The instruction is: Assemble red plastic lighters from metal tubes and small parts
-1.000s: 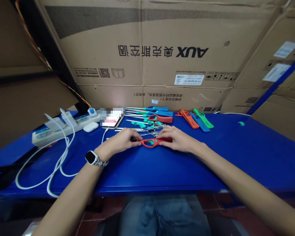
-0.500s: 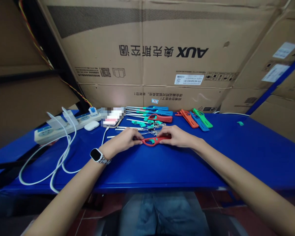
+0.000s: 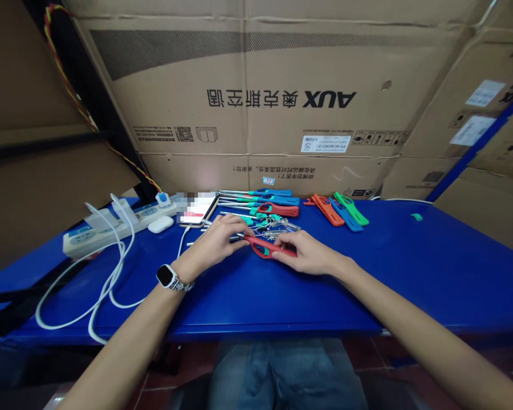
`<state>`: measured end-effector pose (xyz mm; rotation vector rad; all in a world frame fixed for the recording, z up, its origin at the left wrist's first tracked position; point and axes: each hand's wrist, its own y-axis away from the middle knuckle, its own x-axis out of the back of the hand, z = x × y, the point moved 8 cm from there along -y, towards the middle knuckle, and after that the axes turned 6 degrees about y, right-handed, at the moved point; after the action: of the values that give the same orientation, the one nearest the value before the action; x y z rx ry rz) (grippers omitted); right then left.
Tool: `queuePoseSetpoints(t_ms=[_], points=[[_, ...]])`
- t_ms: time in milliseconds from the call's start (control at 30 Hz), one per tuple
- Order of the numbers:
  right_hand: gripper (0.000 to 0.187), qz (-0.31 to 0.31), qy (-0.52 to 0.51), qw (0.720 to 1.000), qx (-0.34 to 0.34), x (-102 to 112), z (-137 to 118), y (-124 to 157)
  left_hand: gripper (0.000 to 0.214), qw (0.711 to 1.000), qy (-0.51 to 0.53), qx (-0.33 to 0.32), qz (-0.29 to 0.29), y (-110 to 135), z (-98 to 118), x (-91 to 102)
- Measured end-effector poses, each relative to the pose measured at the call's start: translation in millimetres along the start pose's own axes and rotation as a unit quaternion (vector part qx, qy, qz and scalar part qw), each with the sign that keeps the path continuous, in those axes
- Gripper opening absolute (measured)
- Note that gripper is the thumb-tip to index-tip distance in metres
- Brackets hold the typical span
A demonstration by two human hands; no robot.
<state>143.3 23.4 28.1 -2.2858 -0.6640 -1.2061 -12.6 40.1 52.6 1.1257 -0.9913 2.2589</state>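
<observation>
Both my hands hold a red long-nosed lighter (image 3: 265, 246) with a teal trigger just above the blue table (image 3: 410, 267). My left hand (image 3: 220, 242) pinches its metal tube end, and a smartwatch sits on that wrist. My right hand (image 3: 303, 251) grips the red handle end. The lighter lies tilted, its handle nearer to me. Just behind it are loose metal tubes and teal parts (image 3: 265, 222). Farther back lies a row of assembled lighters (image 3: 265, 200) in blue, teal and red.
Red, blue and green handle shells (image 3: 340, 209) lie at the back right, with a small teal piece (image 3: 417, 217) farther right. At the left are a phone (image 3: 195, 208), a white earbud case (image 3: 161, 224) and a power strip (image 3: 111, 225) with white cables. Cardboard boxes (image 3: 282, 97) wall the back.
The red lighter has turned from lying level to a tilt, my right hand drawing its handle end nearer to me. The camera has shifted slightly.
</observation>
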Motion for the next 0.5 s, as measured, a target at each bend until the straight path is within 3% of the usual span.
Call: queuePoseSetpoints(t_ms=[133, 233, 367, 500], points=[[0.030, 0.052, -0.115, 0.991, -0.055, -2.0, 8.4, -0.1, 0.024, 0.984, -0.026, 0.016, 0.176, 3.5, 10.1, 26.8], [0.038, 0.086, -0.175, 0.978, -0.071, -5.0, 10.6, -3.0, 0.020, 0.959, 0.047, 0.089, 0.266, 7.0, 3.5, 31.7], [0.043, 0.107, -0.237, 0.964, -0.052, -12.7, 2.9, -8.5, 0.033, 0.923, 0.286, 0.177, 0.187, -2.9, -15.0, -5.7], [0.043, 0.064, -0.290, 0.954, -0.046, -27.0, -2.7, -13.9, 0.038, 0.841, 0.471, 0.214, 0.161, -5.4, -20.0, -25.0]])
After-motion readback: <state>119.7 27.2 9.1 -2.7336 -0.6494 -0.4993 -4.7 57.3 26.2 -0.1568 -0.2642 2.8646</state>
